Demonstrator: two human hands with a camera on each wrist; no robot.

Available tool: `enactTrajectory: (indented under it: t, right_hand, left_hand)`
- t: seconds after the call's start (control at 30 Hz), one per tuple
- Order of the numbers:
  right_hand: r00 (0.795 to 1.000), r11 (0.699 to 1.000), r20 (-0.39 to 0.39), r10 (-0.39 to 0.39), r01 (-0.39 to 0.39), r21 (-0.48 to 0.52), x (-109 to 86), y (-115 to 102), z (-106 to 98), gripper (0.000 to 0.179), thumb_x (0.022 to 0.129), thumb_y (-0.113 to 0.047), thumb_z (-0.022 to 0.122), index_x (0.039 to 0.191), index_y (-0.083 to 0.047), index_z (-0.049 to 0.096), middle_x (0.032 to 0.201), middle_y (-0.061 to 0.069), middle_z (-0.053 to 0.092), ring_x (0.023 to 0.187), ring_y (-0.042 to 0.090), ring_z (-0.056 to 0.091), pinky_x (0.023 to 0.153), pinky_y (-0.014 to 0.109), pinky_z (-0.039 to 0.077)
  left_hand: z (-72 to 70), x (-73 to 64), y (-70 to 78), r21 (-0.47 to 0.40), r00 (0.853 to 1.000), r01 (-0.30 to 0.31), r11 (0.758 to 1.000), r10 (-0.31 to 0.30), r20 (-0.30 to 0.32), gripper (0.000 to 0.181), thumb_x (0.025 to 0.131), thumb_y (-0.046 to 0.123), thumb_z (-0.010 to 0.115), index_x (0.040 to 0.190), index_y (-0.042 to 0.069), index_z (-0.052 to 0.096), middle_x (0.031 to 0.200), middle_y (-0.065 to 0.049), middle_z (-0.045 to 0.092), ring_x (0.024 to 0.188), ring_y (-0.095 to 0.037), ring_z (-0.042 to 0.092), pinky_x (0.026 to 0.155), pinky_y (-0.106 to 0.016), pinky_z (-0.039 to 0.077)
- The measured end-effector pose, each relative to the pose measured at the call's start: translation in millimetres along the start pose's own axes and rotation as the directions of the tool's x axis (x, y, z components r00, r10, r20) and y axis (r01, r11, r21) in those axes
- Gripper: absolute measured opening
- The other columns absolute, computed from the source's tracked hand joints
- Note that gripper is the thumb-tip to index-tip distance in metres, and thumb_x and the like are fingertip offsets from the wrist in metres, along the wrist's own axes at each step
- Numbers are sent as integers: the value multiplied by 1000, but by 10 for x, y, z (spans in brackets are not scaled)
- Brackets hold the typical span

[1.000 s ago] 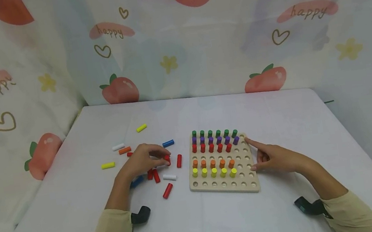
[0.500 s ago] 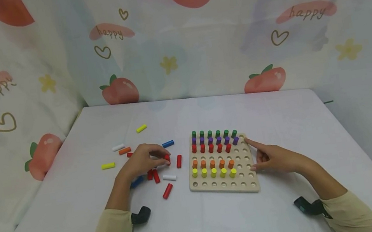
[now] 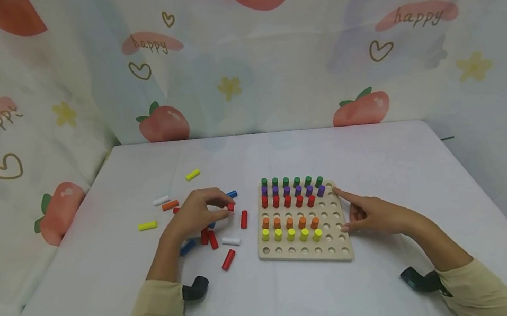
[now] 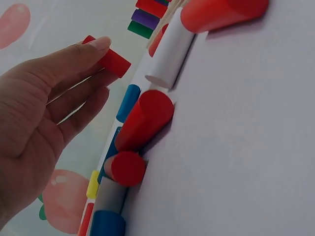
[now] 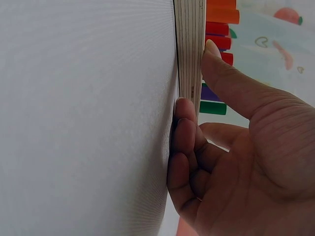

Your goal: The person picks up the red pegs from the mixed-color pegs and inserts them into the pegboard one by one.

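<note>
My left hand pinches a short red peg between thumb and fingertips, raised above the loose pegs in the left wrist view. To the right lies a square wooden pegboard. On it, upright pegs stand in rows: green, purple and red toward the back, then orange and yellow past a row of bare holes. The holes along its right side and front row are bare. My right hand holds the board's right edge, with the thumb on the top face and curled fingers against the side.
Loose pegs lie around my left hand: a red peg beside the board, a white peg, a blue peg, an orange peg and a yellow peg. A printed curtain hangs behind the white table.
My left hand has lifted slightly up and to the right with the red peg, uncovering more of a blue peg beneath. The right hand and the board have stayed put.
</note>
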State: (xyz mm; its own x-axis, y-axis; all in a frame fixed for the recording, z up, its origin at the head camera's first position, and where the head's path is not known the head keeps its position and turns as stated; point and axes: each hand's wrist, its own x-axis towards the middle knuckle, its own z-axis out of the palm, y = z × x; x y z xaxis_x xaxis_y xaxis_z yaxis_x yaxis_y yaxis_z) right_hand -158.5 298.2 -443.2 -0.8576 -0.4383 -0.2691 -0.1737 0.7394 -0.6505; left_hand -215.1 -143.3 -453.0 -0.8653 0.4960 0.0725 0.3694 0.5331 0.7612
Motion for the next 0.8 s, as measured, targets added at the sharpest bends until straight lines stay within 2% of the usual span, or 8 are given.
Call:
enactTrajectory:
  t: [0.1, 0.43, 0.63, 0.8]
  right_hand:
    - [1000, 1000, 1, -1, 1, 6, -2, 3, -1, 98, 91, -35, 81, 163, -3, 23, 85, 2, 53, 77, 21, 51, 63, 29, 41]
    - [1000, 1000, 0, 5, -5, 5, -4, -12, -2, 98, 91, -35, 81, 163, -3, 23, 85, 2, 53, 78, 21, 50, 63, 29, 40]
    - [1000, 1000, -4, -1, 1, -9, -5, -9, -7, 97, 92, -35, 80, 163, -2, 24, 84, 2, 53, 77, 20, 50, 63, 29, 41]
    - [1000, 1000, 0, -3, 3, 3, -7, -2, -3, 96, 92, -35, 80, 163, -2, 23, 85, 2, 54, 77, 20, 50, 63, 29, 41]
  left_hand:
    - [6, 32, 24, 1, 999, -32, 999, 32, -3, 23, 91, 11, 81, 114, 15, 78, 107, 9, 73, 104, -16, 68, 94, -40, 56]
    - [32, 118, 101, -13, 998, -58, 998, 58, 36, 22, 92, 12, 81, 113, 17, 78, 103, 11, 75, 102, -14, 69, 95, -42, 55]
    - [60, 171, 184, 17, 997, -81, 997, 81, 15, 24, 92, 17, 81, 116, 15, 78, 102, 12, 75, 99, -13, 68, 91, -40, 56]
    - [91, 216, 235, 9, 993, -115, 993, 115, 10, 25, 92, 18, 82, 116, 14, 78, 102, 11, 76, 96, -11, 68, 88, -38, 56]
